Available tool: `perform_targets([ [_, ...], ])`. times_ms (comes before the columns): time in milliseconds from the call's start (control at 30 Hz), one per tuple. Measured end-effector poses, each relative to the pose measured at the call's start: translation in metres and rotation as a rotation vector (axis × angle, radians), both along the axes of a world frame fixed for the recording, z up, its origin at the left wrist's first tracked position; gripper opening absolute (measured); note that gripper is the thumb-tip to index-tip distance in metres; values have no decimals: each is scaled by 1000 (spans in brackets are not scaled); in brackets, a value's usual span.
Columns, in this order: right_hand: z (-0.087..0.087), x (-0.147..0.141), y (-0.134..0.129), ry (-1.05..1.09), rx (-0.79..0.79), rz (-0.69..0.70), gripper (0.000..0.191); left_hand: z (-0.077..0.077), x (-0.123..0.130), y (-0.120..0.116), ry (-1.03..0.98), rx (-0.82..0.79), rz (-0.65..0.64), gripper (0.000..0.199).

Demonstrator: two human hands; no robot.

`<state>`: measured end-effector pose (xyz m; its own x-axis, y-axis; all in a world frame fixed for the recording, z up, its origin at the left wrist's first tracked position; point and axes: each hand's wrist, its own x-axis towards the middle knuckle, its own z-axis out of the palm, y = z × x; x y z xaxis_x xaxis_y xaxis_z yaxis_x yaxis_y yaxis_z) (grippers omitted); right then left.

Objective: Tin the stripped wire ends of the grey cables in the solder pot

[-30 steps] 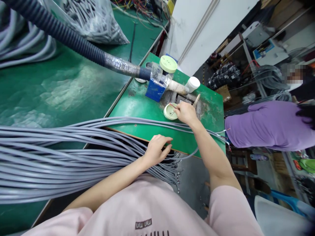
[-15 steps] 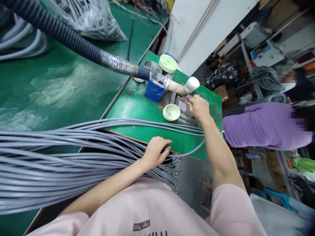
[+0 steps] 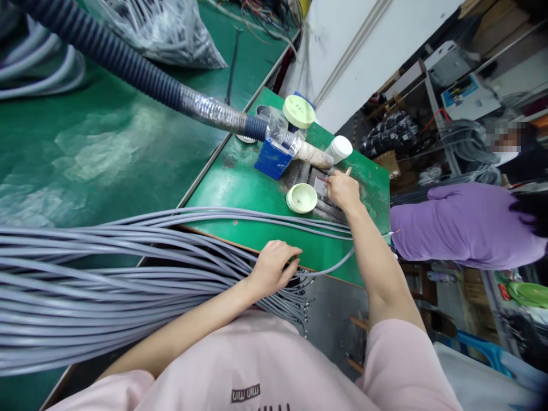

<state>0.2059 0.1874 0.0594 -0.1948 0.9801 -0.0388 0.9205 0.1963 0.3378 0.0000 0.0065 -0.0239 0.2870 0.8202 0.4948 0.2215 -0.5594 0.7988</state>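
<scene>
My right hand [image 3: 343,190] is closed on the end of a grey cable, its thin wires poking out over a small dark metal device [image 3: 327,210] on the green table. The cable itself is mostly hidden by my hand and forearm. Beside the device stands an open pale green cup [image 3: 302,198]. Above my fingertips ends a taped hose nozzle [image 3: 315,155]. My left hand [image 3: 275,265] rests on the bundle of grey cables [image 3: 171,291], thumb and fingers apart, with nothing between them.
A blue box [image 3: 273,160], a pale green lid [image 3: 298,111] and a white jar [image 3: 341,148] stand behind the device. A black corrugated hose [image 3: 128,65] crosses overhead. To the right is a person in purple [image 3: 462,225].
My right hand has moved slightly left and down over the device, bringing the wires lower. My left hand has hardly moved. The view has shifted a little.
</scene>
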Motion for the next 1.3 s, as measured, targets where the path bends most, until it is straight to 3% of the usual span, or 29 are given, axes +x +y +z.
perform_targets([
  [267, 8, 2, -4, -9, 52, 17, 27, 1, 1, 0, -2, 22, 21, 14],
  [467, -1, -3, -1, -3, 7, -29, 25, 1, 1, 0, 1, 32, 28, 14],
  [567, 6, 1, -4, 60, 41, -60, 24, 1, 0, 0, -9, 16, 29, 14],
  [633, 18, 6, -15, 189, 96, -74, 21, 1, -1, 0, -34, -9, 31, 15],
  [733, 43, 8, -51, 561, 169, -51, 19, 5, 0, 1, -152, -107, 16, 14],
  [867, 59, -10, -120, 1046, 137, -79, 31, 17, 13, 4, -557, -477, -50, 17],
  [967, 43, -30, -160, 1274, 48, -111, 30, 30, 30, 9, -890, -781, -176, 32],
  [1033, 27, -42, -173, 1422, 24, -121, 28, 36, 40, 11, -1025, -855, -188, 32],
  [1167, 3, -58, -178, 1622, 34, -188, 26, 42, 49, 9, -1118, -877, -109, 16],
  [1300, 1, -59, -182, 1660, 0, -226, 24, 46, 43, 5, -1067, -797, -34, 13],
])
